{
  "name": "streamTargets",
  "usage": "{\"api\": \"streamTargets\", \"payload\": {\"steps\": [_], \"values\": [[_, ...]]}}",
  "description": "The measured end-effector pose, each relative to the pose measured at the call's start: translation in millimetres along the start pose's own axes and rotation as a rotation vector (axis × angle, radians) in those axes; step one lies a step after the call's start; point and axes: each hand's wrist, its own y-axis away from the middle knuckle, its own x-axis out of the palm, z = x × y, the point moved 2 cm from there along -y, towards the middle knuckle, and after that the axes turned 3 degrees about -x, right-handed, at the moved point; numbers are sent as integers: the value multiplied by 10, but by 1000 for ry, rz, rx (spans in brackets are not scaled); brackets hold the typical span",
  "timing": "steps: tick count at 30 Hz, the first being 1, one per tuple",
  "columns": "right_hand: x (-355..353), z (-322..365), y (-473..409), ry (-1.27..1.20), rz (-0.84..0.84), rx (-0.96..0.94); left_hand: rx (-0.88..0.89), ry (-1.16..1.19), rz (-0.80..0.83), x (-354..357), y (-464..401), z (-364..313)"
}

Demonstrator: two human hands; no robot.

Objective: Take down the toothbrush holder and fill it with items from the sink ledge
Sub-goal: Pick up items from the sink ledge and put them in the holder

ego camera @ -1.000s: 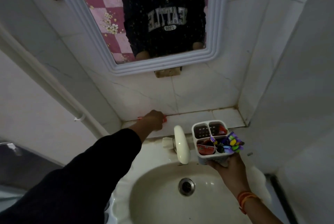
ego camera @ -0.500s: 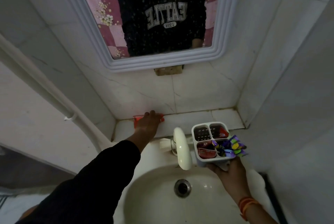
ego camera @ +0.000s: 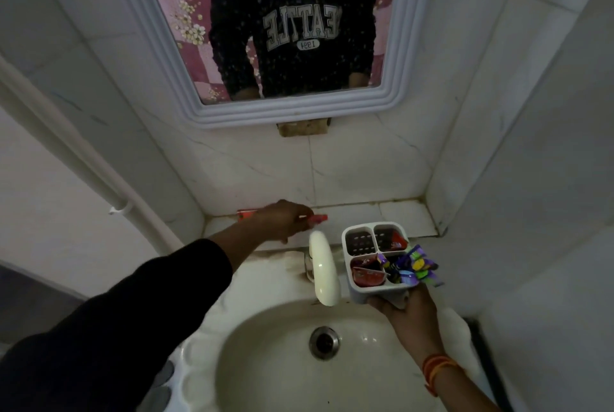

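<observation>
While the right hand [ego camera: 407,312] grips the toothbrush holder [ego camera: 377,262] from below at centre right, already holding sachets, the left hand [ego camera: 282,219] covers a red tube [ego camera: 317,218] on the sink ledge [ego camera: 392,214]. Its fingers curl over the tube. One item remains. The tube lies flat, long axis left-right.

The toothbrush holder [ego camera: 375,259] is a white plastic caddy with four square compartments, upright, right of centre in the frame. Its upper-left compartment shows a perforated floor; the upper-right holds a red packet; the lower-left holds red sachets [ego camera: 367,273]; purple and green sachets [ego camera: 415,267] spill over the lower-right rim. A long red toothpaste tube [ego camera: 317,218] lies flat on the ledge at centre frame, both ends showing.
</observation>
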Motion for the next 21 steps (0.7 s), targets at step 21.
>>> {"api": "streamTargets", "payload": {"steps": [21], "values": [[16,-38,-54,-78,40,27,151,90,22,-304,234,-1177]]}}
